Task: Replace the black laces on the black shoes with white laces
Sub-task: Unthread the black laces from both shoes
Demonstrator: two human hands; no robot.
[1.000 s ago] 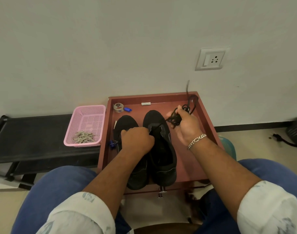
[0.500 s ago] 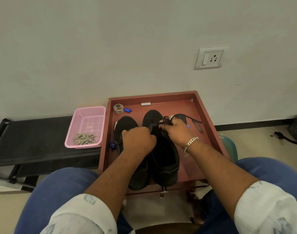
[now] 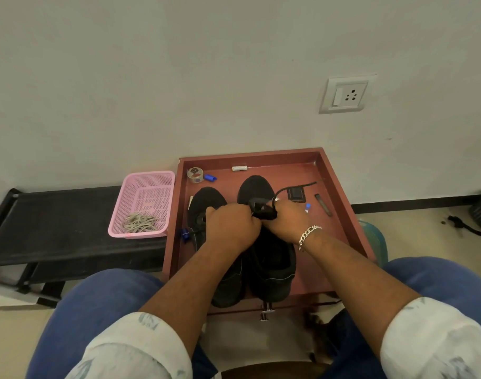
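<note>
Both hands meet over the front of the right shoe, fingers curled. The right hand pinches the black lace, bunched dark against its fingers, and one free end of that lace arcs up and away to the right, ending over the tray floor well beyond the knuckles. The left hand is closed just beside it, knuckles nearly touching the right hand; it seems to grip the shoe's tongue or upper, though what its fingers hold is hidden under the hand.

The right shoe lies lengthwise under the grip, toe pointing away toward the wall and heel toward the person, its long axis running straight front to back. The left shoe lies parallel, touching it on the left, toe likewise pointing away; a little black lace shows on it just left of the left hand.

Both shoes sit in a red-brown tray. Beyond the grip, near the tray's far rim, are a small roll of tape, a blue cap and a white stick. Right of the grip lie a small dark rectangular piece and a thin dark strip. Well to the left, outside the tray, a pink basket on a black bench holds the white laces in a loose heap. A chain bracelet circles the right wrist.
</note>
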